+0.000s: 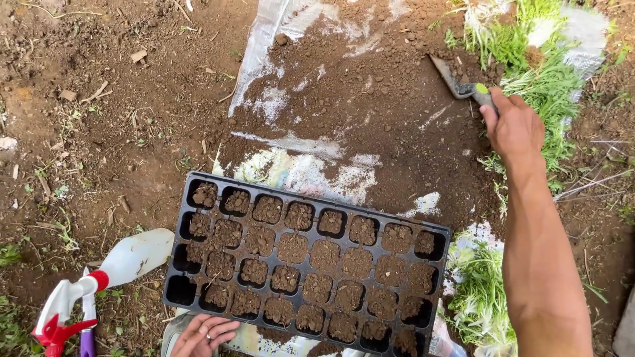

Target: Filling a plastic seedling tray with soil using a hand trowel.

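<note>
A black seedling tray (180, 251) lies in front of me, most of its cells filled with brown soil. My right hand (512, 127) reaches forward and grips a small trowel (456, 82) with a green-marked handle; its blade rests on the heap of loose soil (370, 92) spread over a clear plastic sheet. My left hand (204, 335) lies at the tray's near edge, fingers apart, on a pale surface below the tray.
A white spray bottle (126, 261) with a red trigger lies on the dirt left of the tray. Bundles of green seedlings (542, 79) lie at the upper right and seedlings (479, 291) beside the tray's right end. Bare ground with twigs surrounds everything.
</note>
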